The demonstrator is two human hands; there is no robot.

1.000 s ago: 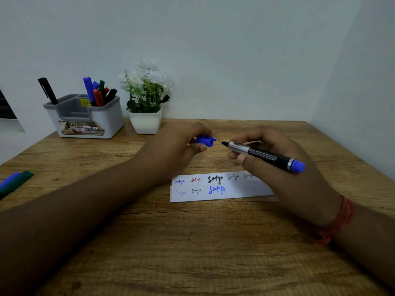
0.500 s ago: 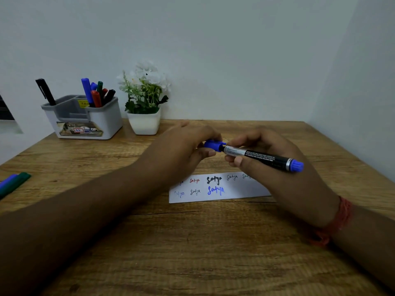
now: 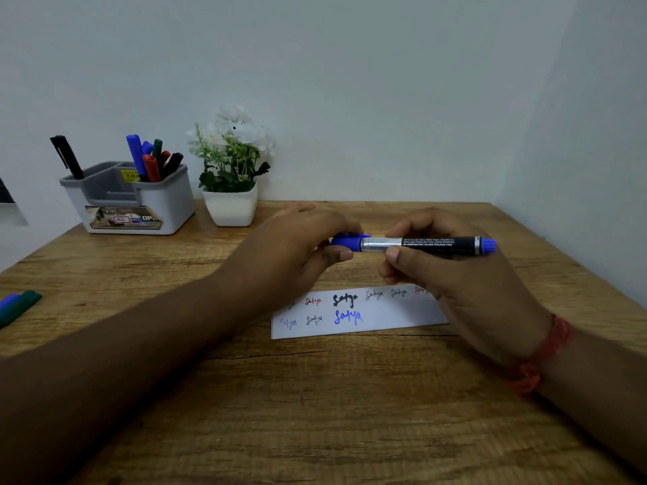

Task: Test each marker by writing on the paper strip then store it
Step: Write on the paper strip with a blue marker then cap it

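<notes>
Above the paper strip (image 3: 357, 311), near the table's (image 3: 315, 397) centre, a marker (image 3: 420, 244) is held level, its blue end pointing to 3 o'clock. Its black and silver barrel is gripped by the curled fingers and thumb of the right hand (image 3: 451, 271). The blue cap (image 3: 348, 241), seated on the 9 o'clock end, is pinched by the left hand (image 3: 294, 253). The strip is lain flat on the wood and marked with small written words in red, black and blue. At 10 o'clock a grey and white holder (image 3: 147, 204) is seen with several markers stood in it, and a white potted plant (image 3: 231, 176) is placed just beside it. At 9 o'clock, at the table's edge, two pens (image 3: 19, 304), blue and green, are laid.
</notes>
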